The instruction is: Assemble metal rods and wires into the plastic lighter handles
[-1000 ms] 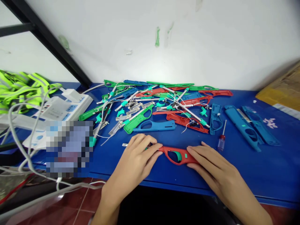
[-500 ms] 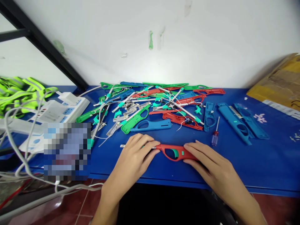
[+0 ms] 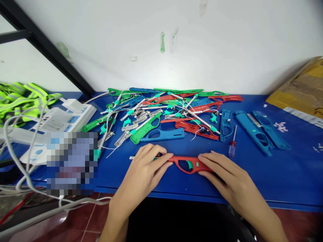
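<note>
One red lighter point(image 3: 202, 165), casing seemingly joined, sits pinched between our left hand point(image 3: 145, 168) and right hand point(image 3: 229, 174) near the desk's point(image 3: 181, 186) front edge, loose shells point(image 3: 148, 128) farther back left unjoined.

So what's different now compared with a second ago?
No object visibly moved, and nothing was taken hold of or let go. The view swung slightly right, showing more of the taped box. The left hand and right hand still hold the red lighter; the screwdriver lies where it was.
</note>
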Motion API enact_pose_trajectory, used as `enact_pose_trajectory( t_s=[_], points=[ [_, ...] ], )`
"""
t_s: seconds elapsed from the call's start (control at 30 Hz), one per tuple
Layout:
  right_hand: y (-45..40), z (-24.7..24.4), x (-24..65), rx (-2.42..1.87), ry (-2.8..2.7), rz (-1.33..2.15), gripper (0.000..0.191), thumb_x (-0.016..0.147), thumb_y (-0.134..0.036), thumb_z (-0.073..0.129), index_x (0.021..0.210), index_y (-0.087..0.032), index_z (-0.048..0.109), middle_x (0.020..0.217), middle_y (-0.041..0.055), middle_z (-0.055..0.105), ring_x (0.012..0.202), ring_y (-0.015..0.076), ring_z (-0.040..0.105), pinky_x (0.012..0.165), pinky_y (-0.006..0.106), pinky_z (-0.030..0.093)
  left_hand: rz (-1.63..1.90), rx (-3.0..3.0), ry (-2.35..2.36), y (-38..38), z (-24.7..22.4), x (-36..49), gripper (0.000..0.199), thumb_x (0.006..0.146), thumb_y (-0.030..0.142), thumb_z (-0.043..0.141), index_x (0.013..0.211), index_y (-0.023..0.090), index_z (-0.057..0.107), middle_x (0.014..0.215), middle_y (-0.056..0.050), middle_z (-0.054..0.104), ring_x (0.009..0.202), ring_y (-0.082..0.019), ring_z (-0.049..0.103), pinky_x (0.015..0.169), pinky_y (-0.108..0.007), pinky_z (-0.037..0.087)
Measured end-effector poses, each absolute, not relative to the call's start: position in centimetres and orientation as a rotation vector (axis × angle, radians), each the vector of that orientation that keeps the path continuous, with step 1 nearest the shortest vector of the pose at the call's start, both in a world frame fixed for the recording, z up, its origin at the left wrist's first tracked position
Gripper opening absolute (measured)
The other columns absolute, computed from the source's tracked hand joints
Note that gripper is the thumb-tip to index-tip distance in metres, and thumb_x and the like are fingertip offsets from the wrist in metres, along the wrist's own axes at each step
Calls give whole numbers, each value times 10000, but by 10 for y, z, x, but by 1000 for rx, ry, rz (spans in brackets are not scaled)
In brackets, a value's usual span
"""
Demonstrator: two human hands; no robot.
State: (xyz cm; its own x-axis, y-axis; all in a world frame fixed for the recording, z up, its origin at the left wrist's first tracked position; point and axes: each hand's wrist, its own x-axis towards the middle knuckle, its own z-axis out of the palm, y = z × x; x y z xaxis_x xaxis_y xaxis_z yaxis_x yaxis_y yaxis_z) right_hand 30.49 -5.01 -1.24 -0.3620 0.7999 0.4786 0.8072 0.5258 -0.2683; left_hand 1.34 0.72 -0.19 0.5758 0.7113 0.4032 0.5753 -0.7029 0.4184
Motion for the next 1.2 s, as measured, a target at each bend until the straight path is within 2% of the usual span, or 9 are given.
enact_pose_trajectory(
  t_s=[0.17,0.3,0.53,0.73,1.0,1.2],
  points=[
    [-46,-7,304,-1314,-2164,101,311,1133,-334,603,1405,-236,719,1359,97,781,1194,237,774,1026,392,679,812,2565,1088,8,-2,14,215,1132,240,626,1324,227,724,1174,-71,697,1045,-234,620,922,-419,492],
    [-46,-7,305,-1304,-2166,40,339,1140,-383,586,1419,-250,725,1296,101,784,1182,258,753,1014,434,671,824,2555,1093,9,-1,16,200,1131,246,628,1284,217,754,1149,-67,699,1026,-226,630,918,-408,505],
    [-48,-8,306,-1270,-2195,-12,286,1116,-274,633,1378,-221,734,1255,75,825,1108,236,792,988,404,685,806,2550,1082,9,1,16,212,1124,210,637,1303,210,750,1162,-69,693,1035,-225,628,922,-402,496],
    [-48,-9,306,-1302,-2188,-16,282,1117,-329,634,1360,-219,728,1248,87,822,1098,260,796,965,433,684,813,2520,1057,8,2,16,170,1116,224,659,1256,213,755,1145,-57,693,1017,-211,617,924,-393,482],
    [-51,-10,304,-1382,-2145,46,307,1125,-405,614,1362,-223,685,1247,98,780,1093,229,794,963,369,685,799,2511,1069,8,0,16,188,1116,224,660,1281,227,751,1161,-63,677,1031,-214,613,924,-391,479],
    [-49,-8,301,-1391,-2167,110,304,1123,-416,611,1350,-225,675,1291,111,754,1150,244,781,998,383,676,803,2520,1069,8,0,16,188,1119,217,652,1287,223,736,1154,-57,692,1032,-217,622,927,-396,475]
  ],
)
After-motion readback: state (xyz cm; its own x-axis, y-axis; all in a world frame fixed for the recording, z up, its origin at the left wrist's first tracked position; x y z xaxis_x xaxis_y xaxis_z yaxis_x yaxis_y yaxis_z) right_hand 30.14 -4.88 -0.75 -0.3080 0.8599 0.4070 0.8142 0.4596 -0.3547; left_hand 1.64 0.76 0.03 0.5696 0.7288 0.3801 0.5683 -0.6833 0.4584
